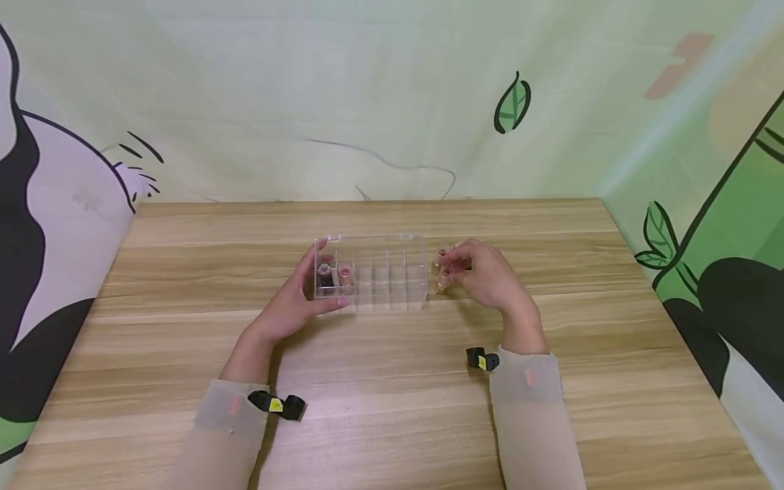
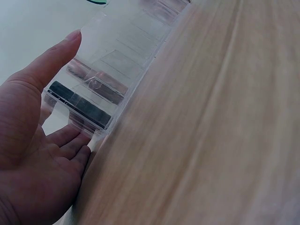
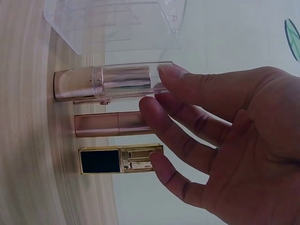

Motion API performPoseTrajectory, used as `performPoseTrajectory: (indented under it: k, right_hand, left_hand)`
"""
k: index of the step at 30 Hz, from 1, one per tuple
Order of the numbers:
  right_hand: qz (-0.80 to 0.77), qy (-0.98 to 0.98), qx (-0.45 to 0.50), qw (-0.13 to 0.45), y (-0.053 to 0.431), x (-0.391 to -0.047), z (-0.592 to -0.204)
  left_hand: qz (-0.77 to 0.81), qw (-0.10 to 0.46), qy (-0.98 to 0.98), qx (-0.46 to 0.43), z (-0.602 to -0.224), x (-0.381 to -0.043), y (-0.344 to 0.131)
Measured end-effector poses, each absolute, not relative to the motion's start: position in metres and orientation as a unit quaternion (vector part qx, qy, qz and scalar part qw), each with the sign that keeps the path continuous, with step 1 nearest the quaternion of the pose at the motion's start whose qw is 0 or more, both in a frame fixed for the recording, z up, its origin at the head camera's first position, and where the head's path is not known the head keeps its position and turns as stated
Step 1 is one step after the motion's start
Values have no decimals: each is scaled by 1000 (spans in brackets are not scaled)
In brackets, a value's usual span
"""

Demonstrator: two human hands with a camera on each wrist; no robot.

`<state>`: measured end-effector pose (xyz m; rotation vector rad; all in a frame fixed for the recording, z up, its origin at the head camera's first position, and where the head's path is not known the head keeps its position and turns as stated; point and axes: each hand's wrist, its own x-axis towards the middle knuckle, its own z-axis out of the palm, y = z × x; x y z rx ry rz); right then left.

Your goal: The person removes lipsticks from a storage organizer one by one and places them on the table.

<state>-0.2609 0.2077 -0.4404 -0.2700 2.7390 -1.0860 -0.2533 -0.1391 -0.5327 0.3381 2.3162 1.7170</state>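
Note:
My left hand (image 1: 288,309) grips the left end of a clear compartment box (image 1: 395,289), thumb along the front and fingers behind. Inside, a dark lipstick tube (image 1: 325,277) fills the leftmost slot, with a pinkish tube (image 1: 345,278) beside it. Just off the box's right end, my right hand (image 1: 493,278) pinches the top of a clear-capped lipstick (image 3: 77,84) between thumb and fingers. That lipstick stands upright close to the table. Next to it stand a rose-gold lipstick (image 3: 98,125) and a black-and-gold lipstick (image 3: 101,161), whose tops lie partly behind the fingers.
The box stands on a wood-grain table (image 1: 380,422), its hinges along the far side. A pale printed cloth (image 1: 245,102) hangs behind the table's back edge and along the sides. Black wrist cameras (image 1: 278,405) are strapped to both sleeves.

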Motion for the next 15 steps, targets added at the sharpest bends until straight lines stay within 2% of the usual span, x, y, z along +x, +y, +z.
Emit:
performPoseTrajectory:
  k: [15]
  right_hand:
    - [-369,920,-92,96,208,-261,-441]
  left_hand:
    - [587,118,793,115,-533,-254,-140]
